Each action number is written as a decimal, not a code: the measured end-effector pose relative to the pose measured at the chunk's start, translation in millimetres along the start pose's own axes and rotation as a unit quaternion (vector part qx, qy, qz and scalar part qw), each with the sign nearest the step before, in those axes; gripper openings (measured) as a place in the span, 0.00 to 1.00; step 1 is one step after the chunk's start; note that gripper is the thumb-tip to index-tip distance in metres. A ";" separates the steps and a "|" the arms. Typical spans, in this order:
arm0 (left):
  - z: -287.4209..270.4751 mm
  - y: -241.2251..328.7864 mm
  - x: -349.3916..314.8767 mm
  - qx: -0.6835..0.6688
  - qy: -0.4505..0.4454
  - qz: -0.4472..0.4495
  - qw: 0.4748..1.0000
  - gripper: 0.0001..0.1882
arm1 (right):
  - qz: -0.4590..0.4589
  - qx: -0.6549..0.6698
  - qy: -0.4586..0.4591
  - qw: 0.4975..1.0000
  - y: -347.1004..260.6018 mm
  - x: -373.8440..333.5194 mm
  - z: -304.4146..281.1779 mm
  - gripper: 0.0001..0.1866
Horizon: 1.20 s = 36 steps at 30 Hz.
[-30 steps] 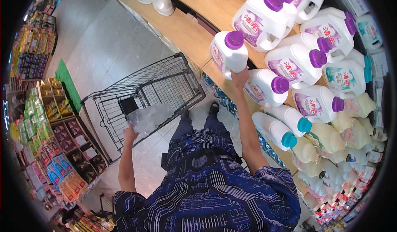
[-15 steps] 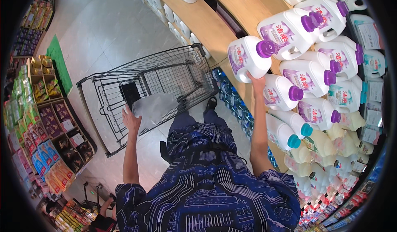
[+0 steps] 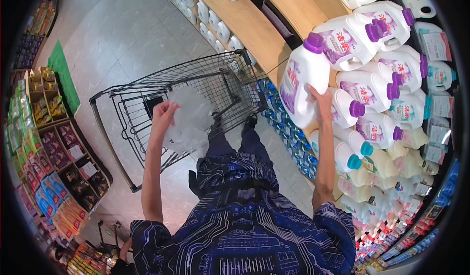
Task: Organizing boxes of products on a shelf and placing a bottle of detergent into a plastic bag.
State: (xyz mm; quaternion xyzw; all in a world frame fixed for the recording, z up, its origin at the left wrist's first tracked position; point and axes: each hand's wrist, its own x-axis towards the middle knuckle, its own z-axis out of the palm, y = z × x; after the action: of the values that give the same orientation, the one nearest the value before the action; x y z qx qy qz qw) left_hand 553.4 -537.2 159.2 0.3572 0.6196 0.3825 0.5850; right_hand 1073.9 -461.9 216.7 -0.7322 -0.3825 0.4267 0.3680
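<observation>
My right hand [image 3: 320,102] is wrapped round a white laundry detergent bottle [image 3: 303,86] with a purple cap and purple label. The bottle is tilted, cap up and away from me, beside the shelf of similar bottles. To the left, my left hand [image 3: 164,115] pinches the upper edge of a crumpled clear plastic bag [image 3: 190,123]. That bag hangs in front of a black wire shopping cart [image 3: 142,93]. Whether the bag holds anything I cannot make out.
Several purple-capped bottles [image 3: 364,91] and teal-capped bottles [image 3: 348,156] crowd the wooden shelf [image 3: 264,40] on the right. Blue bottles [image 3: 289,128] stand lower down. Packaged snacks [image 3: 58,152] fill a display at the left. A green mat [image 3: 64,79] lies on the grey floor.
My right hand has turned the detergent bottle more upright and drawn it slightly nearer. My left hand's spread fingers have closed on the plastic bag, which now hangs higher.
</observation>
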 end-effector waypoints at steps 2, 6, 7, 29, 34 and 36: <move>14.7 59.5 -10.3 -0.015 -0.021 0.017 1.000 0.12 | 0.000 -0.021 0.008 1.000 -22.4 -50.9 -11.7 0.18; 21.4 92.1 -22.7 -0.019 -0.058 0.038 0.997 0.13 | 0.035 -0.095 -0.010 0.995 11.4 -143.3 -29.6 0.14; 26.5 91.4 -19.0 0.016 -0.069 0.043 0.997 0.14 | 0.061 -0.104 -0.017 0.993 19.6 -166.0 -32.0 0.13; 164.1 82.8 -114.9 0.118 -0.142 0.123 0.975 0.14 | 0.118 -0.129 0.048 0.983 259.6 -401.0 -75.7 0.26; 127.5 -19.3 -93.3 0.369 -0.142 0.195 0.898 0.33 | 0.139 -0.123 0.066 0.980 316.5 -429.5 -101.2 0.25; 73.3 -89.4 -83.5 0.445 -0.116 0.012 0.888 0.27 | 0.131 -0.144 0.077 0.978 337.3 -439.0 -109.4 0.25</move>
State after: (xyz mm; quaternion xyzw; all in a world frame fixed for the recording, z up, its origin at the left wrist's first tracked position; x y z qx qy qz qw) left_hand 632.1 -647.8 115.5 0.6294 0.6478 0.0298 0.4282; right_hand 1105.4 -1016.1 115.5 -0.8523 -0.3110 0.3537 0.2276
